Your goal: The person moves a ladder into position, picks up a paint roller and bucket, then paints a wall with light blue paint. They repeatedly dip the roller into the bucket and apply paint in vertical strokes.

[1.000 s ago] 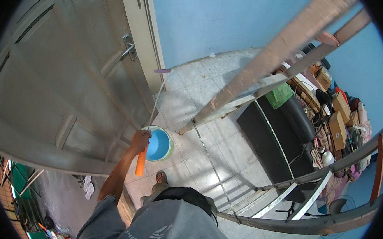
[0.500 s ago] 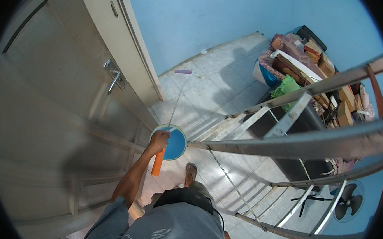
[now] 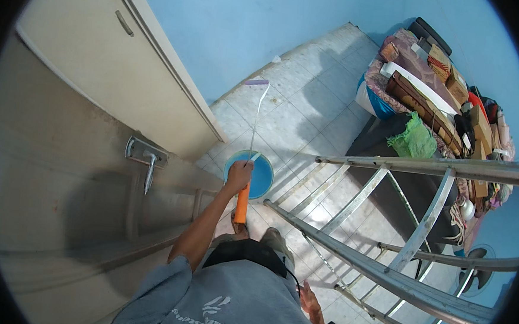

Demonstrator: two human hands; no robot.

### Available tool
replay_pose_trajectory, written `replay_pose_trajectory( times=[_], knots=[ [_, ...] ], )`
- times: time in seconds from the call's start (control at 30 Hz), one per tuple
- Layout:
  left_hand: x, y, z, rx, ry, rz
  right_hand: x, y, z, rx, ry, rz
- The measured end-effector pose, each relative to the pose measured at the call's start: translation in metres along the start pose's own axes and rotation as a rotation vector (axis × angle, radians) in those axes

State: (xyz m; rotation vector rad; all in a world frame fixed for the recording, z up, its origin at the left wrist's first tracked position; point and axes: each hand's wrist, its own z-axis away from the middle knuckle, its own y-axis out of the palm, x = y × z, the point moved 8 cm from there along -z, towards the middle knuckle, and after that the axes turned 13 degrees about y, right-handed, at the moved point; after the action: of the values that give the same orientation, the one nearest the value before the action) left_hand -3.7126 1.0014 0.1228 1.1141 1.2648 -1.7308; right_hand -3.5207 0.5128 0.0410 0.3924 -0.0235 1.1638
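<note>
My left hand (image 3: 239,175) is closed round a paint roller (image 3: 242,205), just behind its orange grip. The roller's thin metal rod runs forward past my fist to a purple-and-white roller head (image 3: 256,82), held out ahead toward the blue wall. Below and partly behind the hand stands a round bucket (image 3: 263,177) with a blue inside. My right hand (image 3: 309,298) hangs low beside my right hip, fingers loosely apart, with nothing seen in it. A thin dark cord (image 3: 294,277) curves down at my waist near it.
A metal ladder (image 3: 383,270) stands close on my right. A brown door (image 3: 63,168) with a lever handle (image 3: 150,173) is on my left. Beyond the ladder, bags and boxes (image 3: 438,60) are piled on dark furniture (image 3: 379,139). A fan (image 3: 475,270) stands far right.
I have stepped forward and turned a little; the door handle now sits nearer and the ladder swings across my right. My right hand has come into view. The roller stays in my left hand.
</note>
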Motion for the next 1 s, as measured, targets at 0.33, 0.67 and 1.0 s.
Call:
replay_pose_trajectory(
  times=[0.33,0.67,1.0],
  knots=[
    [-0.019,0.020,-0.150,0.011,-0.005,-0.047,0.275,0.117,0.057,-0.392,-0.381,0.320],
    [-0.027,0.076,-0.315,0.055,-0.146,0.016,0.567,0.189,-0.108,-0.119,-0.521,0.397],
    [-0.061,0.137,-0.493,0.081,-0.046,-0.025,0.767,0.166,-0.216,-0.296,-0.371,0.072]
  ],
)
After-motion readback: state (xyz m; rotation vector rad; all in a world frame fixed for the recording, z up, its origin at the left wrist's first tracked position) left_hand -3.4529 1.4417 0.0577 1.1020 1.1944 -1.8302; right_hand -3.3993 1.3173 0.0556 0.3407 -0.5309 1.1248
